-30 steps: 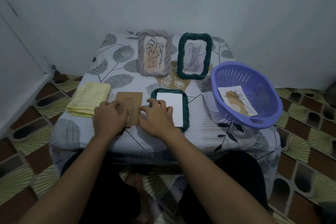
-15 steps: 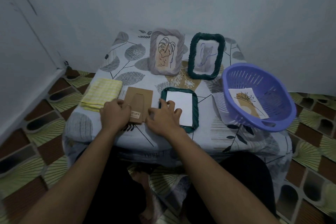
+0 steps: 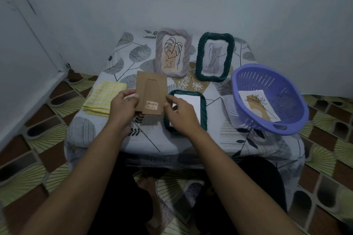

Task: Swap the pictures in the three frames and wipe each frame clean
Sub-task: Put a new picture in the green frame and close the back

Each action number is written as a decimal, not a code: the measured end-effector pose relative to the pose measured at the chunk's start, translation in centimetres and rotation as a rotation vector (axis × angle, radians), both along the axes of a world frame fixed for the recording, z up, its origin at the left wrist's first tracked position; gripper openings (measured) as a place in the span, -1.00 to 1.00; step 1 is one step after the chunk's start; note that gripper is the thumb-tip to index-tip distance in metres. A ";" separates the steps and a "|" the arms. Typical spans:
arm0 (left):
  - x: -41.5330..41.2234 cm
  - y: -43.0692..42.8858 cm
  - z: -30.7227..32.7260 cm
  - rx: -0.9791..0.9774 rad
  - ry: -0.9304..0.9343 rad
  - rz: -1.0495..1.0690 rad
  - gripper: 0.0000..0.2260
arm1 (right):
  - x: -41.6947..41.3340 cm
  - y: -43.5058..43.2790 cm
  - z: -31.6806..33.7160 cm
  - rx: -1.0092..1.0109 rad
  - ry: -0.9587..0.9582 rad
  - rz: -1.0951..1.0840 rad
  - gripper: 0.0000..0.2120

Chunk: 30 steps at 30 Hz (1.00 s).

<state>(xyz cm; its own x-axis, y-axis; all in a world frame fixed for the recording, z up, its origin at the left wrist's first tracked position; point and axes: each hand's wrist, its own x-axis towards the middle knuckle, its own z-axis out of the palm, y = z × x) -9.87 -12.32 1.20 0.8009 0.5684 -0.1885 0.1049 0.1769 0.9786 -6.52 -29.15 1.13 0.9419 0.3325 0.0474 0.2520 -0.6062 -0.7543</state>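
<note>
A brown cardboard frame backing (image 3: 150, 91) with a barcode sticker is lifted off the table. My left hand (image 3: 122, 107) grips its left edge and my right hand (image 3: 181, 112) pinches its right edge. Below my right hand a dark green frame (image 3: 203, 108) lies face down with a white sheet (image 3: 191, 101) in its opening. A grey frame (image 3: 172, 53) with a leaf drawing and a second green frame (image 3: 214, 56) with a cat drawing stand at the back. A yellow cloth (image 3: 104, 97) lies folded at the left.
A purple plastic basket (image 3: 282, 120) sits tilted on the right of the small cloth-covered table (image 3: 229, 135), holding a loose plant picture (image 3: 257, 105). Walls close in behind and at the left. Patterned floor tiles surround the table.
The backing lay flat on the table a second ago; both hands have raised it and tilted it up. The camera view has shifted slightly.
</note>
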 end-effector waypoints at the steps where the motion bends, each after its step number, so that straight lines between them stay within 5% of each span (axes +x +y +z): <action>1: 0.1 -0.5 0.1 -0.022 -0.007 -0.015 -0.85 | 0.2 -0.5 0.3 0.118 0.050 -0.055 -0.65; 9: 1.4 -4.5 -0.7 0.026 -0.012 -0.156 -0.87 | 1.7 -4.9 0.0 0.397 0.144 -0.316 -0.92; 15: 2.3 -6.5 -1.2 0.283 0.051 -0.194 -0.85 | 2.3 -7.7 -0.8 0.436 0.216 -0.414 -0.82; 22: 2.7 -7.3 -3.1 0.598 0.171 -0.232 -0.86 | 2.3 -9.4 -2.3 0.388 0.285 -0.471 -0.82; 30: 2.6 -7.1 -4.1 0.674 0.177 -0.229 -0.84 | 2.2 -9.2 -2.9 0.199 0.208 -0.408 -0.77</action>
<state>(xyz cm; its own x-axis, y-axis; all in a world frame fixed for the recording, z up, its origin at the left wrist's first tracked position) -7.23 -19.39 -2.91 0.9034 0.4287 0.0054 0.2337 -0.5030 0.8321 -4.30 -38.31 -1.79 0.9895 -0.0614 -0.1305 -0.1440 -0.4636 -0.8743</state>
